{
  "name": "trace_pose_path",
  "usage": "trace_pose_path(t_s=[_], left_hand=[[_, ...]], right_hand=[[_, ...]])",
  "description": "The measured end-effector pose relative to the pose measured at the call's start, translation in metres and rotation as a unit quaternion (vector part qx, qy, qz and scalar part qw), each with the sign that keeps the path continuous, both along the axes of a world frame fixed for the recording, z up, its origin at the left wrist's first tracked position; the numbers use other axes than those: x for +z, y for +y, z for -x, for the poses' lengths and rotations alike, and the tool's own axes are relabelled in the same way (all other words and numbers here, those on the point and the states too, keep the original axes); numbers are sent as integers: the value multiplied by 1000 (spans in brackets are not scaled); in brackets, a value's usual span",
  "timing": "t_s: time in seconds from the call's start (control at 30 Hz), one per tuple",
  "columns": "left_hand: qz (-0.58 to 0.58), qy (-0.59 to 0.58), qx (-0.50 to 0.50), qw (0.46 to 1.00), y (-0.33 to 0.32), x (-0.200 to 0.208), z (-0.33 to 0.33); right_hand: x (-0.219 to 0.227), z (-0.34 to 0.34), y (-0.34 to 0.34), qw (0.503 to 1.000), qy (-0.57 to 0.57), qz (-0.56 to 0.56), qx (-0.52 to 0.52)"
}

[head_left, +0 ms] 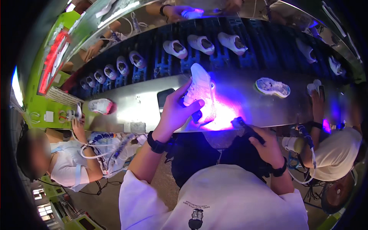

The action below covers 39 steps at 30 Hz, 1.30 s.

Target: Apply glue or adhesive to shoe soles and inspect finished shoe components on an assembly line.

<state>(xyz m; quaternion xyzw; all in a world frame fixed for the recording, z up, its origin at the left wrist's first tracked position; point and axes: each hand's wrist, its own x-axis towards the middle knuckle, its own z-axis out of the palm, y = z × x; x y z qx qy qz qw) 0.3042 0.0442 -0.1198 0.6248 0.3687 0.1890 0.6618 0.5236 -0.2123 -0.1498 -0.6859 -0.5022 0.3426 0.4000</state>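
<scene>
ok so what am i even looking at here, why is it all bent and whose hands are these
This is one picture from a wide fisheye camera worn on a person's head, looking down, so straight edges bend. The forearms coming from below are that person's own. The left hand holds a white lace-up sneaker over a long shiny metal bench. The right hand grips a small black torch casting purple light on the shoe. Behind runs a dark conveyor belt carrying more white shoes. Other people work on both sides.

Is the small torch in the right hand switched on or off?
On: the torch in the right hand throws violet light on the white shoe.
</scene>
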Motion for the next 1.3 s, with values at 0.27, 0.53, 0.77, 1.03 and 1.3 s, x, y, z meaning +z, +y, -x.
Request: trace_pose_path(t_s=[0.27,0.53,0.77,1.03,1.3], left_hand=[[109,-23,-47,993,-36,26,-15],[57,3,-69,996,-72,11,-33],[-9,-28,-67,997,-85,9,-37],[-37,15,-48,998,-92,12,-34],[101,6,22,995,9,-14,-36]], right_hand=[[28,-33,31,991,38,-49,-115],[60,-54,44,995,-20,-87,-53],[62,-51,23,997,-32,-54,-33],[48,-40,6,999,-44,-5,-33],[-7,-48,-26,997,31,7,-75]])
